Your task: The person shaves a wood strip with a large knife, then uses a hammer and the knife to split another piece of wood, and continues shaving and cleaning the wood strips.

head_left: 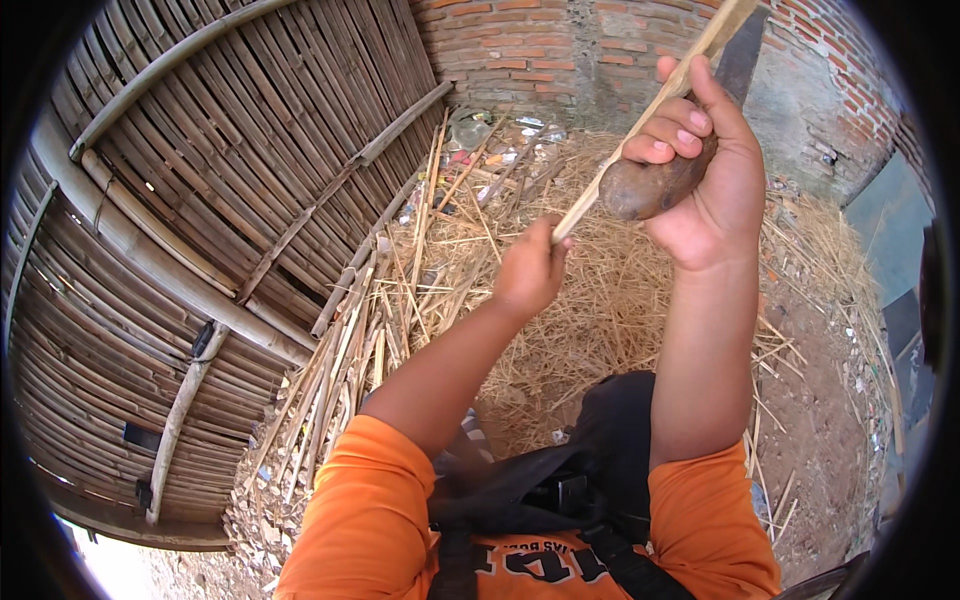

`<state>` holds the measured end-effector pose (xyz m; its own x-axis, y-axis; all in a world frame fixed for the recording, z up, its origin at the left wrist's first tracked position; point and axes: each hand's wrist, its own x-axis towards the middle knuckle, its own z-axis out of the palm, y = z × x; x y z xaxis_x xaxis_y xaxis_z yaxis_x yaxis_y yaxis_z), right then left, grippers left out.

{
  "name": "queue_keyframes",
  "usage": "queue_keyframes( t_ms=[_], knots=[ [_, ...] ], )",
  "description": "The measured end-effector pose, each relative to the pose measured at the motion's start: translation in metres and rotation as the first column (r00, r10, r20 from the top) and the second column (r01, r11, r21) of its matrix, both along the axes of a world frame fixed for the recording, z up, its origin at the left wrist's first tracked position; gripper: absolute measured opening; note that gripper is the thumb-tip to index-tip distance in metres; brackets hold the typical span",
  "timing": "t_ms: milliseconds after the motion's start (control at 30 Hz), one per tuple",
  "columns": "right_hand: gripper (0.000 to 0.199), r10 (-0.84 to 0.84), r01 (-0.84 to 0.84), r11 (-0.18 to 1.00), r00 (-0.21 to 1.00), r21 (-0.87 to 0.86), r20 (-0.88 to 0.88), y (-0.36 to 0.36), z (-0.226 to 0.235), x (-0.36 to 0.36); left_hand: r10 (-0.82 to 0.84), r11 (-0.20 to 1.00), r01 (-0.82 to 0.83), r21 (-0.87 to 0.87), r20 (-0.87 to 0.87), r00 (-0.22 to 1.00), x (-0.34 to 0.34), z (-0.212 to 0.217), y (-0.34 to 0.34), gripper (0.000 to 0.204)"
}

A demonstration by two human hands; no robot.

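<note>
Holding a long pale strip slantwise in front of the body, the person works with both arms stretched forward. The left hand has its grip closed around the strip's lower end, and from there the strip climbs to the upper right, past the fingers of the right hand and out of view at the top. The right hand's grip is curled around the rounded brown handle of a knife, whose dark blade points up and away, just beside the strip; whether the edge touches it cannot be told. Fingertips of the right hand also lie close against the strip.

Below the hands, the ground is thickly strewn with straw-coloured shavings. Long thin sticks lie heaped to the left, along a slatted wall. A brick wall stands behind, and a blue-grey panel is at the far right. Orange sleeves cover the upper arms.
</note>
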<state>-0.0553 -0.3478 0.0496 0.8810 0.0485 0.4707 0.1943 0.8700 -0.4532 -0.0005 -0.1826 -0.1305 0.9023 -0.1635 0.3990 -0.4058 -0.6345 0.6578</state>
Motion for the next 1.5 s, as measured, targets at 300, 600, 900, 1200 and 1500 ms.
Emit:
queue_keyframes(
  t_ms=[300,600,900,1200,1500],
  knots=[
    [0.043,-0.593,0.542,0.748,0.805,-0.383,-0.017,-0.024,-0.057,0.011,0.109,0.994,-0.111,-0.008,0.274,0.956,-0.045,0.06,0.125,0.027],
    [0.029,-0.11,0.571,-0.14,0.803,-0.809,0.585,0.005,-0.167,0.049,0.44,0.897,-0.388,0.21,-0.357,0.824,-0.241,-0.017,0.21,0.037],
    [0.015,0.497,0.578,-0.411,0.79,-0.705,0.358,0.077,-0.244,0.042,0.619,0.785,-0.533,0.315,-0.367,0.695,-0.372,-0.114,0.205,0.037],
    [0.016,0.554,0.579,-0.36,0.764,-0.732,0.331,0.095,-0.258,0.027,0.558,0.827,-0.488,0.279,-0.306,0.771,-0.378,-0.128,0.212,0.036],
    [0.022,0.161,0.18,-0.421,0.979,-0.889,0.122,0.063,-0.268,0.069,0.567,0.809,-0.488,0.328,-0.22,0.794,-0.381,-0.132,0.225,0.033]
  ],
)
